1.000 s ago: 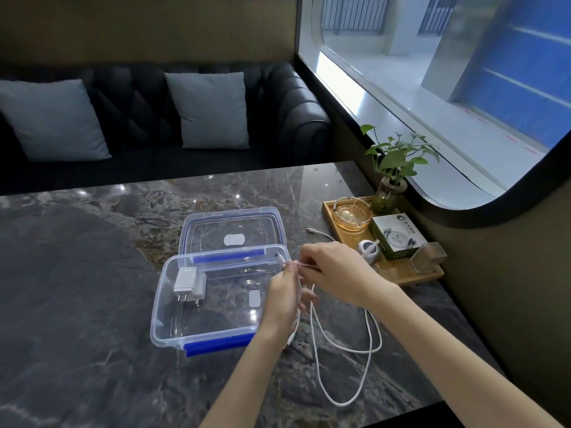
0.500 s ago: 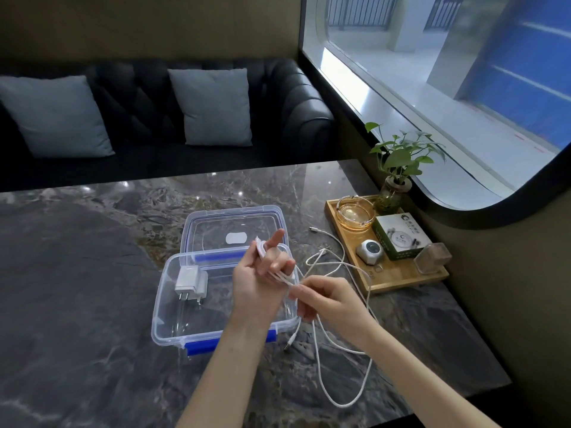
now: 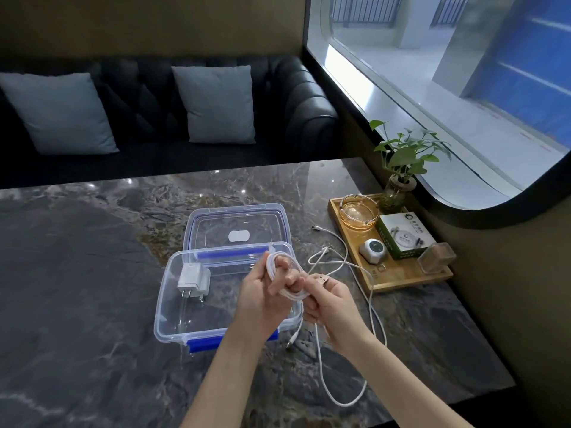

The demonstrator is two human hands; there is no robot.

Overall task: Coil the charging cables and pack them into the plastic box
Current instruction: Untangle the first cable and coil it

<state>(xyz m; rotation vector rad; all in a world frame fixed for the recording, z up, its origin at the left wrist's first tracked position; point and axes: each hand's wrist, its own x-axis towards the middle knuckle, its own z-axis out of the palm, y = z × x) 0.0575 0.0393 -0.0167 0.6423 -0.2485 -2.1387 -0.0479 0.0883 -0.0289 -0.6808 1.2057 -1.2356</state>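
Observation:
My left hand (image 3: 261, 299) is raised over the right part of the clear plastic box (image 3: 168, 307), with loops of a white charging cable (image 3: 285, 274) wound round its fingers. My right hand (image 3: 332, 299) grips the same cable just to the right of the coil. The loose length of cable (image 3: 346, 400) hangs down to the table and curves toward the front edge, one plug (image 3: 292, 341) dangling by the box corner. A white charger plug (image 3: 193, 279) lies inside the box. The box's lid (image 3: 238, 227) lies open behind it.
Another white cable (image 3: 336, 242) trails on the dark marble table (image 3: 77, 304) toward a wooden tray (image 3: 401, 274) at the right. The tray holds a glass ashtray (image 3: 358, 213), a green-and-white box (image 3: 404, 236), a small grey gadget (image 3: 374, 250) and a plant (image 3: 398, 186). A black sofa stands behind.
More loops of cable now sit round my left hand's fingers. My right hand has moved up close to the coil. The loose cable on the table has grown shorter.

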